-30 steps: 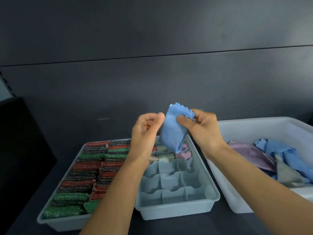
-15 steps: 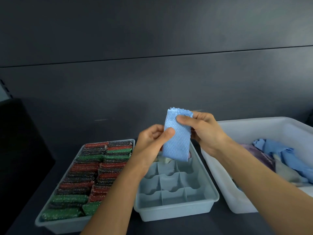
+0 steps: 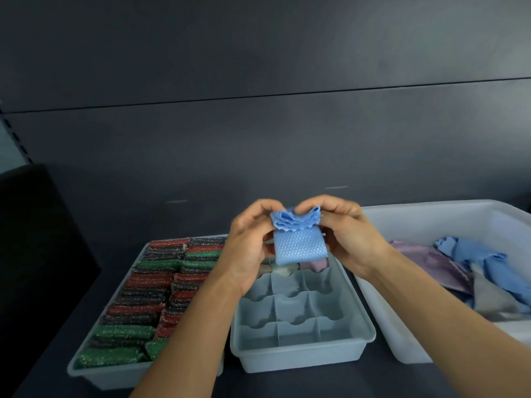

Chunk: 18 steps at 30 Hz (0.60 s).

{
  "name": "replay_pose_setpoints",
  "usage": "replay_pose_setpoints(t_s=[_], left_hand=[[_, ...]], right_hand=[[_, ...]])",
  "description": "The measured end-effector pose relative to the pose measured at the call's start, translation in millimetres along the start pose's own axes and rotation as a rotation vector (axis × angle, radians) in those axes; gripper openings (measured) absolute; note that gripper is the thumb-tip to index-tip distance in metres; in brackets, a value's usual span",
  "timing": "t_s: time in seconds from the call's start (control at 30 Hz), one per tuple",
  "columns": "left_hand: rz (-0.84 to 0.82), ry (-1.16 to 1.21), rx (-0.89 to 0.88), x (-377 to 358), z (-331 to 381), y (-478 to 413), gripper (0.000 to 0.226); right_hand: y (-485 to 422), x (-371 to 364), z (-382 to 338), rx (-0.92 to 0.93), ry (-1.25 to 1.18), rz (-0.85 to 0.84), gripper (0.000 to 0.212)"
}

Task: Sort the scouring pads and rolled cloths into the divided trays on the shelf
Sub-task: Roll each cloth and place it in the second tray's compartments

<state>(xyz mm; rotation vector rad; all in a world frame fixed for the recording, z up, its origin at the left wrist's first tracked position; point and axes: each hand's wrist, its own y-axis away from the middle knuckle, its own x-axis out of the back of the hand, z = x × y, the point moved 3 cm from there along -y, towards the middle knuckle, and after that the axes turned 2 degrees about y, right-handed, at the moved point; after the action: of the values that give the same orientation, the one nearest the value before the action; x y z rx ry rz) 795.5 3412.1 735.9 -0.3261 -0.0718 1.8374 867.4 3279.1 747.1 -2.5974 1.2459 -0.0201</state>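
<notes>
Fingertips of the left hand (image 3: 249, 245) and right hand (image 3: 343, 237) pinch the frilled top of a folded blue cloth (image 3: 298, 244), held above the far cells of the divided tray (image 3: 301, 353). Left, a tray of scouring pads (image 3: 143, 294); right, a bin (image 3: 408, 349) of loose cloths (image 3: 465, 271).

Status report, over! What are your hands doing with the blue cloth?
Left hand, right hand: both pinching the blue cloth, folded, above the divided tray. Front cells empty. Nothing in the way.
</notes>
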Motion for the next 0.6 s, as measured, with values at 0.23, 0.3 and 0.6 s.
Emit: replay_pose_setpoints(t_s=[0.23, 0.3, 0.6], left_hand=[[-0.106, -0.09, 0.242, 3, 1, 9, 0.042], [-0.096, -0.177, 0.217, 6, -1, 9, 0.025], [-0.015, -0.275, -0.117, 26, -1, 10, 0.011]], right_hand=[[0, -6, -4, 0.14, 0.368, 0.006, 0.055], [0, -5, -1, 0.133, 0.366, 0.007, 0.053], [7, -11, 13, -0.042, 0.177, -0.077, 0.014]])
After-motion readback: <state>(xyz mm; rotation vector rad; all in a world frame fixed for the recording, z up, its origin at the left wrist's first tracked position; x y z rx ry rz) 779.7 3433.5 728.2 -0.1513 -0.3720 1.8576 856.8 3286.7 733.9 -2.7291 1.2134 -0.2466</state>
